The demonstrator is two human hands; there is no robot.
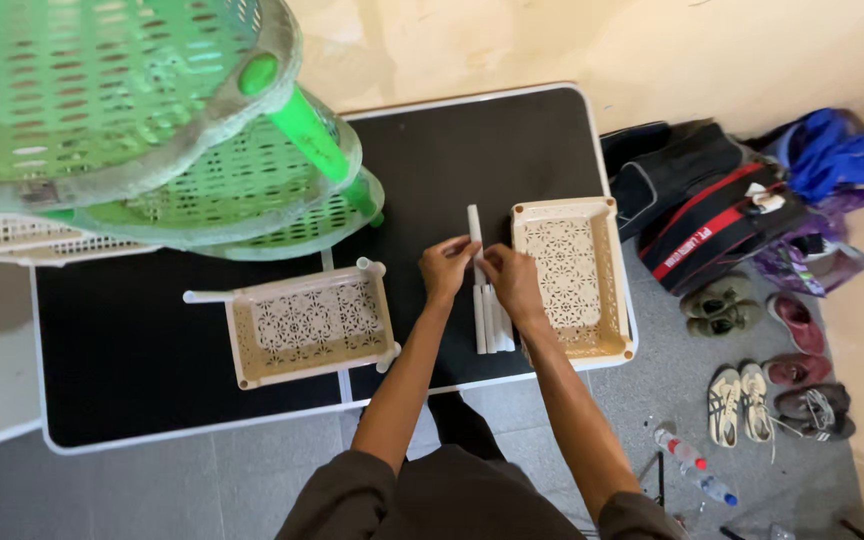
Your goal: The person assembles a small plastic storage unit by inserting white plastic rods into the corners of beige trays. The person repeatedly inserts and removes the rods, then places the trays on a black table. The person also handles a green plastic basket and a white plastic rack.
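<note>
Both my hands meet over a white plastic tube (pixel 473 222) that lies lengthwise on the black table (pixel 132 350). My left hand (pixel 445 267) and my right hand (pixel 512 281) pinch it from either side near its middle. Under my hands lies a small bundle of similar white tubes (pixel 492 325). A beige perforated tray (pixel 572 275) sits just right of my right hand. Another beige tray (pixel 307 325) with tubes stuck in its corners lies left of my left hand.
A green tiered basket rack (pixel 152 120) looms at the upper left over the table. Bags (pixel 712 210), several shoes (pixel 762 390) and a bottle (pixel 682 450) lie on the grey floor at the right. The white table edge (pixel 202 425) runs near my body.
</note>
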